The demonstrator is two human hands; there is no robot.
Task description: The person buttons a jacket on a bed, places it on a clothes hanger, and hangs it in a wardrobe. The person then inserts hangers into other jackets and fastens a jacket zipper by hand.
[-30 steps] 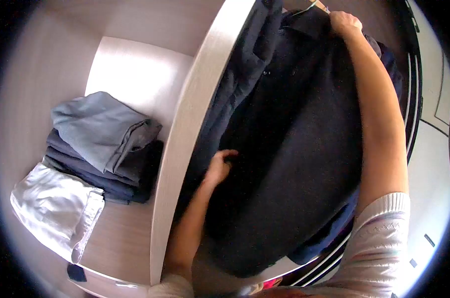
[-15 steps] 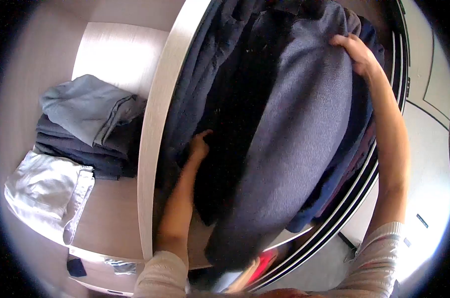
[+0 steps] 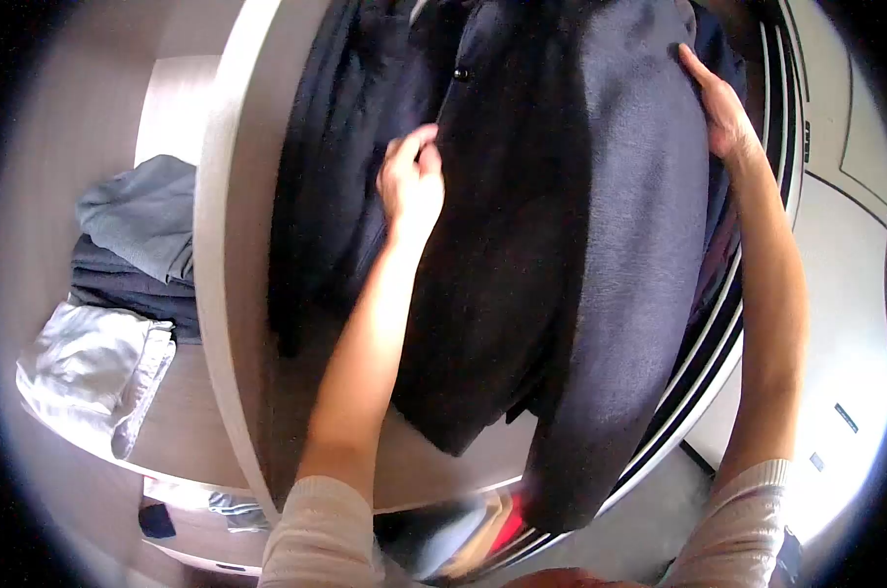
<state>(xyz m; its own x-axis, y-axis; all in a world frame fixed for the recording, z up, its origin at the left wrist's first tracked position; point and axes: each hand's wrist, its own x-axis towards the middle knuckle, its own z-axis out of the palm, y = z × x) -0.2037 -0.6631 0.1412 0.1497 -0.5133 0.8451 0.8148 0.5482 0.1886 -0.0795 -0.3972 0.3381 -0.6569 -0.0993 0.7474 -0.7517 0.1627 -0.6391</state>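
A dark coat (image 3: 502,216) hangs in the wardrobe, a round button showing near its upper front edge. My left hand (image 3: 413,183) is at that front edge, its fingers curled together on the dark cloth. Beside the coat's right side hangs a lit grey-blue sleeve or panel (image 3: 639,216). My right hand (image 3: 722,108) lies along the outer edge of that grey-blue cloth, with the index finger stretched out. More dark garments (image 3: 340,157) hang to the left of my left hand. The tops of the garments are cut off by the frame.
A pale upright panel (image 3: 218,216) divides the wardrobe. Left of it, a shelf (image 3: 193,421) holds folded grey clothes (image 3: 144,216) and white folded cloth (image 3: 95,358). Sliding-door rails (image 3: 703,377) curve along the right. Red and tan items (image 3: 492,534) lie below.
My left hand has risen along the coat's front. My right hand has come down from the hanger area to the side of the grey-blue cloth. The view has shifted right.
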